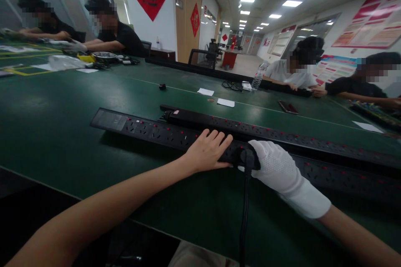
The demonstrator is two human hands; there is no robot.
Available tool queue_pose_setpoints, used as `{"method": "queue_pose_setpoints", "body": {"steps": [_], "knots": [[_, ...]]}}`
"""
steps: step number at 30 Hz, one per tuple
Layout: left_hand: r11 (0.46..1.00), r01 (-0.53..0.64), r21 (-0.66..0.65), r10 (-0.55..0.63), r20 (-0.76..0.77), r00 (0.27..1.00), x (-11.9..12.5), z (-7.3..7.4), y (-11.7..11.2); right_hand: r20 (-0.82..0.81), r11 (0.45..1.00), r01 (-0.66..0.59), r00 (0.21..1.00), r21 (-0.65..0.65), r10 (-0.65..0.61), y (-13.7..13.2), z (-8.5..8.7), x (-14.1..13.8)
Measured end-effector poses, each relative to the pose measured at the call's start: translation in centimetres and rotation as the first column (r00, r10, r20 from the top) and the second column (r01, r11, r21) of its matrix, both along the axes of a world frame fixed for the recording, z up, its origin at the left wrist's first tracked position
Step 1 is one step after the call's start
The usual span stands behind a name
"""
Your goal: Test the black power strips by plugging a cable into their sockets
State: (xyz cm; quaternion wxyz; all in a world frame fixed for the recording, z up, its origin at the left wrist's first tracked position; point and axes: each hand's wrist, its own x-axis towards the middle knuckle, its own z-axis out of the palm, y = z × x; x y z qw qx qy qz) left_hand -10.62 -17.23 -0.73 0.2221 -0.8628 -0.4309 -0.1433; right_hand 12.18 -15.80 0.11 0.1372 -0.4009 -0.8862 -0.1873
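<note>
From far away, I see a long black power strip (144,130) on the green table (46,129). My bare left hand (208,152) holds the strip, with fingers over its back edge and thumb by its front edge. My gloved right hand (277,162) seems to grip a black plug (247,158) on the strip, and its cord (244,212) runs off the strip's front side. So the plug is at the strip, but I cannot tell if it is all the way in. The sockets (156,132) left of my bare hand have no plugs. A second strip (194,119) lies just behind the first.
</note>
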Motion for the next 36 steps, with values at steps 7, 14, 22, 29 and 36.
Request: {"method": "queue_pose_setpoints", "body": {"steps": [7, 14, 22, 29, 36], "knots": [[1.0, -0.028, 0.0, 0.028, -0.017, 0.999, 0.5, -0.2, 0.1, 0.085, 0.983, -0.151, 0.986, 0.106, 0.142, -0.7, 2.2, -2.7], [0.999, 0.02, 0.03, -0.021, 0.025, 0.999, 0.1, -1.1, 0.5, 0.108, 0.961, -0.26, 0.962, 0.096, 0.25, 0.2, 2.3, -3.5], [0.997, 0.055, 0.053, -0.055, 0.007, 0.998, -0.7, -2.7, 1.4, 0.073, 0.954, -0.284, 0.958, 0.099, 0.278, 0.6, 1.4, -3.3], [0.997, 0.067, 0.038, -0.068, 0.034, 0.997, -1.0, -2.8, 1.4, 0.067, 0.942, -0.32, 0.947, 0.101, 0.315, 0.9, 1.3, -3.2], [0.996, 0.074, 0.048, -0.077, 0.058, 0.995, -0.7, -2.5, 1.3, 0.035, 0.946, -0.306, 0.952, 0.112, 0.303, 0.8, 1.0, -3.2]]}}
